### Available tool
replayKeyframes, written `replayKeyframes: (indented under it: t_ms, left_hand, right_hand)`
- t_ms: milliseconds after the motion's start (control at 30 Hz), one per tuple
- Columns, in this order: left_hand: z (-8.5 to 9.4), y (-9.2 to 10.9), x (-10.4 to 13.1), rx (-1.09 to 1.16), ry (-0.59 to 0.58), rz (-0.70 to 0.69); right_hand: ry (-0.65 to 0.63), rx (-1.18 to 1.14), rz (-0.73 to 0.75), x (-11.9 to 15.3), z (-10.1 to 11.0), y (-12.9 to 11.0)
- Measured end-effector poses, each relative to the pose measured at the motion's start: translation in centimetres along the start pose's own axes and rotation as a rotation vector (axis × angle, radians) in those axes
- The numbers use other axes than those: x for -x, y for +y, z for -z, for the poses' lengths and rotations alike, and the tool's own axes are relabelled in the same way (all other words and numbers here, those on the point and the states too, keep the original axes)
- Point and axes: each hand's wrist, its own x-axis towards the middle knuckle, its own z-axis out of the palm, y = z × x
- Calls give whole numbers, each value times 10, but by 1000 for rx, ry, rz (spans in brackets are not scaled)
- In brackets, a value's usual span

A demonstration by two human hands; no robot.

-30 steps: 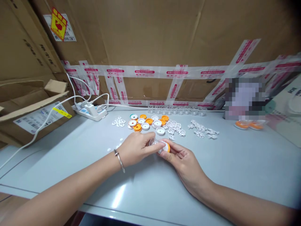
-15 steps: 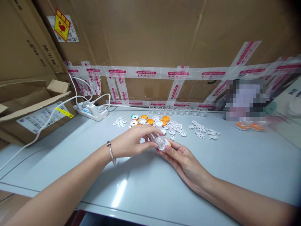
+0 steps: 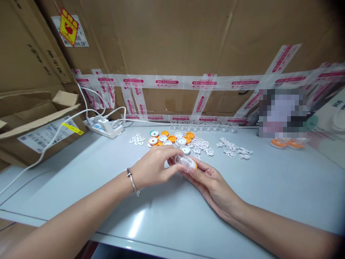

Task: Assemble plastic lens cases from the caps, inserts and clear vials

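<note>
Above the table, both my hands are on one small piece: a clear plastic cup [image 3: 183, 162] tipped on its side against a round orange-and-white base [image 3: 194, 165]. My left hand [image 3: 153, 163] grips the clear cup between thumb and fingers. With thumb on top and fingers below, my right hand [image 3: 215, 185] is closed on the base. Whether cup and base are locked together, I cannot tell. Just beyond my hands lie several white and orange round caps [image 3: 171, 139], and beside them a heap of white gear-like plastic parts [image 3: 201, 145].
A row of clear cups [image 3: 203, 126] stands along the back. Small white pieces [image 3: 137, 139] lie left, flat white parts [image 3: 230, 147] right. Two orange-based pieces [image 3: 278, 143] stand at far right. A power strip [image 3: 107, 129] and open carton [image 3: 40, 122] are left; large cardboard [image 3: 172, 43] stands behind.
My left hand has shifted slightly right and down, its fingers now closer round the clear cup, which sits against the base. My right hand has barely moved.
</note>
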Motion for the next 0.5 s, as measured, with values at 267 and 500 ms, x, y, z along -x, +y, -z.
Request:
replayKeyframes:
  t_ms: [267,500]
  left_hand:
    - [4,-8,-2,53,-76,-116]
    - [-1,-11,-4,281,-23,-7]
  right_hand:
    - [-40,-35,-30,-1,1,1]
    - [-9,-191,-52,-3,0,-1]
